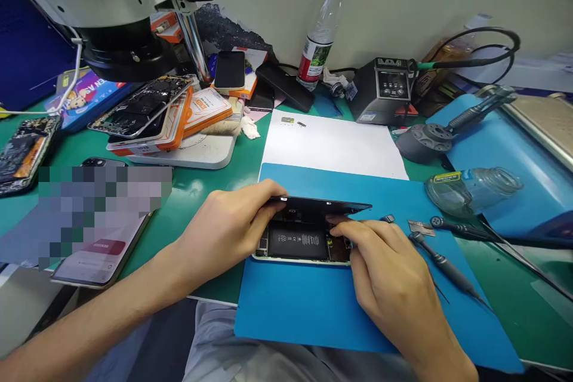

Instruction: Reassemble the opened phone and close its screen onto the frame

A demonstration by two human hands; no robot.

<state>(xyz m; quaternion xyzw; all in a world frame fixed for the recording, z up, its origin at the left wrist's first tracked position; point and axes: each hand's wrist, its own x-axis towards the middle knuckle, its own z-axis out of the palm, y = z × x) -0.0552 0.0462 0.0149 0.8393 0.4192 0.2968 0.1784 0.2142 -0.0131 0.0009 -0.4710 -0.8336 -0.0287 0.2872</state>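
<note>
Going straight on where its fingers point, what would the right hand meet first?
The right hand would probably meet the inner side of the lifted screen, just ahead; whether they touch is unclear.

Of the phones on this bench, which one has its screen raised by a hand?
The phone on the blue mat, the only one there: the left hand pinches its raised screen at one end.

Count two hands [219,221] [391,265], one opened phone [298,243] toward 6; one glass jar [465,192] at 3; one red-capped bottle [319,42] at 12 o'clock.
</note>
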